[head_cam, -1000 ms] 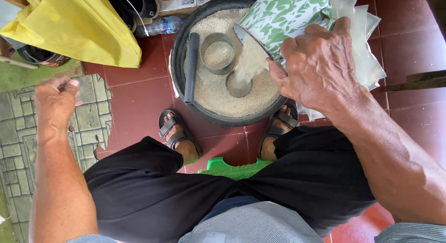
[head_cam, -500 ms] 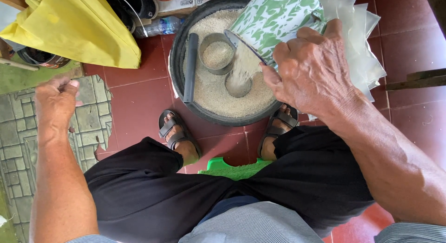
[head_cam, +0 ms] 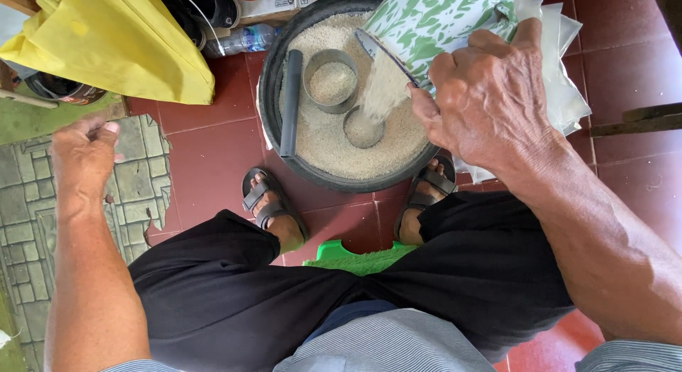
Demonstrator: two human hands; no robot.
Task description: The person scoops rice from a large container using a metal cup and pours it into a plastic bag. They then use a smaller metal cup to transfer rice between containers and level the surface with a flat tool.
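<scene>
1. Mug [head_cam: 426, 20], green-and-white enamel: far right of scene, tipped with its mouth down-left over the basin [head_cam: 273, 81]. Long axis runs from upper right to lower left.
2. Grain [head_cam: 383, 84] falls in a stream from the mug's lip straight into a small tin [head_cam: 362, 128] sunk in the grain bed. The tin lies just below and left of the lip; this is the line that matters.
3. Right hand [head_cam: 490, 102]: fingers wrapped tight round the mug body, thumb toward the basin. It is the nearer hand by far.
4. Second tin [head_cam: 331, 81], larger and already full, sits just far-left of the first; a dark tube [head_cam: 290, 102] lies along the basin's left inside wall.
5. Clear bags [head_cam: 561, 81] lie behind the mug, right of the basin.
6. Left hand [head_cam: 84, 155]: well apart at far left, over the patterned mat [head_cam: 28, 216], fingers curled loosely, holding nothing visible.
7. Yellow bag [head_cam: 106, 38] lies far left.
</scene>
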